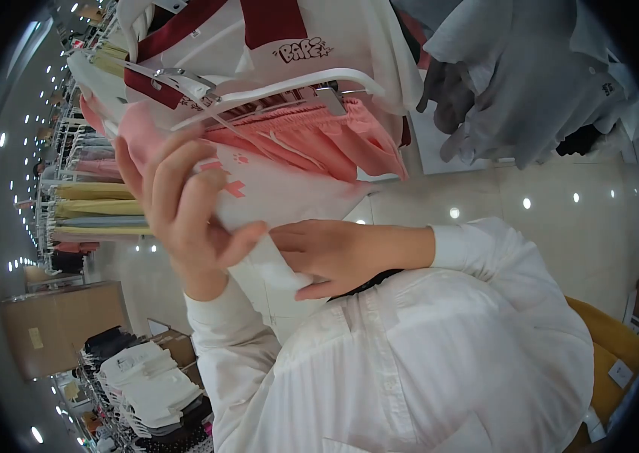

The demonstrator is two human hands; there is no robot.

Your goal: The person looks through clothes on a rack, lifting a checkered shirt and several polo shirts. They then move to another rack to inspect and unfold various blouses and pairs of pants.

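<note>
A white T-shirt with small pink prints and a pink sleeve hangs in front of me, its lower part pulled towards my body. My left hand is over its left side, fingers half curled and thumb apart, with nothing visibly gripped. Lower down, my right hand has its fingers and thumb closed around the white hem. Pink shorts with a drawstring are clipped to a white hanger just behind the T-shirt. Behind them hangs a white and dark red top with lettering.
Grey garments hang at the upper right. Racks of yellow clothes stand at the left. A large cardboard box and a rack of white garments are at the lower left. Shiny tiled floor lies to the right.
</note>
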